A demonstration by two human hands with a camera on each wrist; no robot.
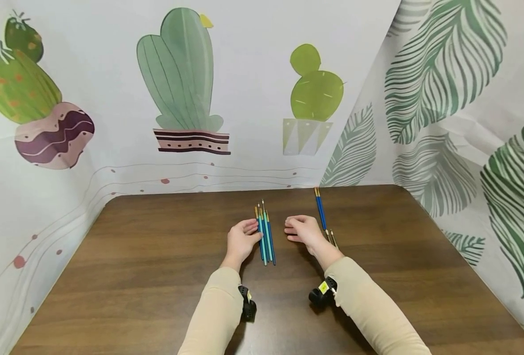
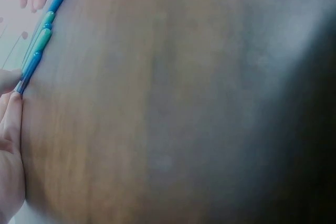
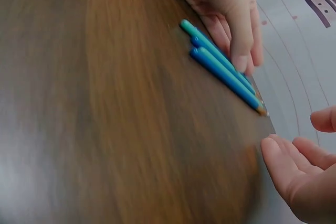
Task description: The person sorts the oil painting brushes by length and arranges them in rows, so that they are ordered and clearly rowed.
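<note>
Left hand [image 1: 242, 241] pinches left edge of paintbrush bundle [image 1: 266, 242] on table [image 1: 155, 261]; right hand [image 1: 304, 230], fingers loosely bent, holding nothing, apart from bundle, beside separate brushes [image 1: 320, 211]. Step looks like gathering; next move seemingly calls for right hand steadying bundle's right side.

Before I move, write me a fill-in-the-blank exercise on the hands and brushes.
1. The hand touching the bunch is the ____ one.
2. The right hand is holding ____.
3. In the head view, the other brushes lie to the ____ of the bunch.

Missing words: left; nothing; right.
</note>
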